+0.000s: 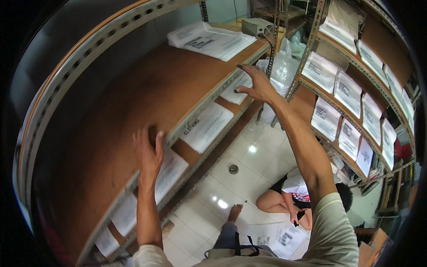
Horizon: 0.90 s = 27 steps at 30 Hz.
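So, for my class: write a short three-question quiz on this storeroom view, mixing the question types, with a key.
1. True or false: the left hand rests on the brown shelf board.
2. The right hand reaches toward which part of the shelf? A) the front metal edge B) the grey box at the back C) the floor
3. What lies stacked on the far end of the brown shelf board?

Key:
1. True; the palm is flat near the front edge and holds nothing.
2. A
3. A stack of white flat packets with dark print.
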Each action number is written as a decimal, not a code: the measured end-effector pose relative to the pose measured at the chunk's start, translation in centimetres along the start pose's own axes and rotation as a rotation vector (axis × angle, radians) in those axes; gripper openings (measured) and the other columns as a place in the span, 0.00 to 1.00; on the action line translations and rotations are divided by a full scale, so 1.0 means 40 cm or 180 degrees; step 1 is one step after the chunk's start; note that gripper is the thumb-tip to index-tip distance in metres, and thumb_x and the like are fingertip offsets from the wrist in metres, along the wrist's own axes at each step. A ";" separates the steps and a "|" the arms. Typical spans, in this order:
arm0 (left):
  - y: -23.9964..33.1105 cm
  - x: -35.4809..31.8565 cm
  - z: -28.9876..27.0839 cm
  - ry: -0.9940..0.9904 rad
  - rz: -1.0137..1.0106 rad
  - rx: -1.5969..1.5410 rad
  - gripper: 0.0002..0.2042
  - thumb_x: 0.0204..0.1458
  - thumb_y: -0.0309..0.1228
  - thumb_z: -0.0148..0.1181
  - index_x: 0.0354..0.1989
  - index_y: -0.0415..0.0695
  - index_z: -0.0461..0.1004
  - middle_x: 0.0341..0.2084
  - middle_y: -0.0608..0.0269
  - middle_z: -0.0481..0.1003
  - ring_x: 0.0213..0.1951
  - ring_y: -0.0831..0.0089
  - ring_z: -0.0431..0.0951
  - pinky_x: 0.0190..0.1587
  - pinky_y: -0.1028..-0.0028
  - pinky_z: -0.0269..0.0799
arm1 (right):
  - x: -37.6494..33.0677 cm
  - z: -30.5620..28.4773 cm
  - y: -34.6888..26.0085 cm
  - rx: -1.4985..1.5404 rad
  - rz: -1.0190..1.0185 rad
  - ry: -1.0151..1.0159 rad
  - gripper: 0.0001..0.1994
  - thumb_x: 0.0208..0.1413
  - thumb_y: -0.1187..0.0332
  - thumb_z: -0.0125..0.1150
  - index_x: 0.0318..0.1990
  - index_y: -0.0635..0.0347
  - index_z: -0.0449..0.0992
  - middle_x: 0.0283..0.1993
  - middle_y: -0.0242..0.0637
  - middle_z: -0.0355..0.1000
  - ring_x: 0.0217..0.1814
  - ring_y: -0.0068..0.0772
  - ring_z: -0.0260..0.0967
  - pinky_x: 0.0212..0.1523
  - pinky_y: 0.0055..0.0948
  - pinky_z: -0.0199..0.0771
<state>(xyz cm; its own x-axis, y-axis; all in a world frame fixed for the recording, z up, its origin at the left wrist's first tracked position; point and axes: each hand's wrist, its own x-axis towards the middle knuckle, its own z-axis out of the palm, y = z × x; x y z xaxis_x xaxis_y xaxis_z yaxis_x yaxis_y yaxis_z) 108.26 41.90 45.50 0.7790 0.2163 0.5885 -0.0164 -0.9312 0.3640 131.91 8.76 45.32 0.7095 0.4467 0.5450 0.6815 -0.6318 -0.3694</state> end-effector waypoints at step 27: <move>-0.027 0.093 0.070 -0.0616 -0.0426 0.0628 0.31 0.54 0.45 0.63 0.60 0.35 0.66 0.53 0.45 0.69 0.54 0.50 0.66 0.58 0.53 0.55 | 0.523 0.177 0.264 -0.1182 -0.0868 0.0564 0.24 0.35 0.65 0.72 0.45 0.57 0.78 0.43 0.42 0.77 0.50 0.47 0.72 0.54 0.42 0.72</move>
<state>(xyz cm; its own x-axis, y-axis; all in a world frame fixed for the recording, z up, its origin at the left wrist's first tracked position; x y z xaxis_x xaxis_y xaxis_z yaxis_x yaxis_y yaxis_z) 112.94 42.88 45.29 0.8712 0.2986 0.3896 0.2015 -0.9413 0.2708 155.21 15.91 47.48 0.4508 0.5329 0.7161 0.7054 -0.7043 0.0802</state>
